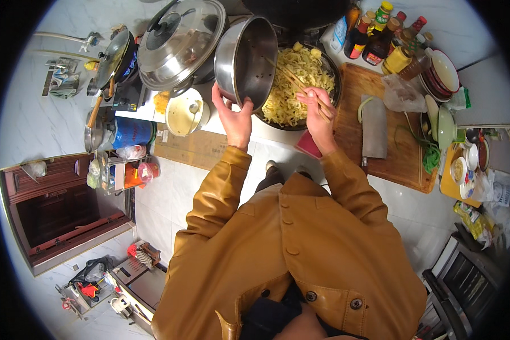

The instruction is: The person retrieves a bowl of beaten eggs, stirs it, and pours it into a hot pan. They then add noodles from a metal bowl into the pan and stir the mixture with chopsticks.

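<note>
My left hand (234, 117) grips the rim of a stainless steel bowl (225, 63), which is tilted on its side with its mouth toward the right. A few dark specks cling to its inner wall. In my right hand (318, 114) is a pair of wooden chopsticks (295, 80), their tips near the bowl's mouth. Below and beside them, a round dark pan (338, 80) holds a heap of pale yellow noodle-like strips (291, 102), with rounded yellow pieces at the far edge.
A large lidded steel pot (182, 46) and a white bowl with a spoon (176, 112) stand left. To the right, a cleaver (374, 127) lies on a wooden cutting board (350, 106). Sauce bottles (376, 53) and stacked enamel bowls (444, 70) crowd the back right.
</note>
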Demonstrator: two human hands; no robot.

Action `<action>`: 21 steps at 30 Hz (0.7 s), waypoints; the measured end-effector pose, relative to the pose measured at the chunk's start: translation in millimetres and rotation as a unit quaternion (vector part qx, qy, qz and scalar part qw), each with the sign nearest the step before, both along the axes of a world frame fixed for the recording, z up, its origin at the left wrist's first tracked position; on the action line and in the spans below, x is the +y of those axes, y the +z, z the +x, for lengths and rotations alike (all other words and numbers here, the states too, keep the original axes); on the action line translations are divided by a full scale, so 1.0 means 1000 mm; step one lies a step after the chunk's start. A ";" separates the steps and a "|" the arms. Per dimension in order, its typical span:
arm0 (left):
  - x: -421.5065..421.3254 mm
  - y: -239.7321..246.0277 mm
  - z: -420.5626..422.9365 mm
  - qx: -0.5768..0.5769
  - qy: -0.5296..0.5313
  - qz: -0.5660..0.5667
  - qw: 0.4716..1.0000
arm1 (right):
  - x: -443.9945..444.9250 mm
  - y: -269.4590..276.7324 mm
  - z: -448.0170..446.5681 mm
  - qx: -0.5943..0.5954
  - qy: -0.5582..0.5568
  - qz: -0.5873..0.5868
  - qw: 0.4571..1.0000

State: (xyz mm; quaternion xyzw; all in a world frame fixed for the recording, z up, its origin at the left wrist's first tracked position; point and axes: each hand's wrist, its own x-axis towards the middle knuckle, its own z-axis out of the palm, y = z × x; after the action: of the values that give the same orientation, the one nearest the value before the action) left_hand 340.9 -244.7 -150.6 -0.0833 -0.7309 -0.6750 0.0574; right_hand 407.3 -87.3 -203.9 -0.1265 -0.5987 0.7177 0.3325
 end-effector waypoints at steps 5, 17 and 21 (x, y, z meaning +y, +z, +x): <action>0.001 -0.005 0.003 0.016 -0.001 -0.027 1.000 | -0.001 -0.005 -0.006 0.002 0.005 0.046 0.999; -0.018 -0.015 -0.002 -0.019 0.050 0.041 0.998 | 0.009 0.001 0.009 0.010 -0.001 0.021 1.000; -0.015 -0.014 0.008 -0.026 0.040 0.032 0.998 | 0.000 0.005 -0.004 -0.014 0.088 0.041 0.995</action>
State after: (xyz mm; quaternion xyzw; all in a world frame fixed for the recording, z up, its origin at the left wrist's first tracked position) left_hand 348.5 -260.1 -164.7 -0.0347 -0.7132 -0.6969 0.0674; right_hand 403.3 -87.1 -199.0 -0.0698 -0.6412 0.7170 0.2644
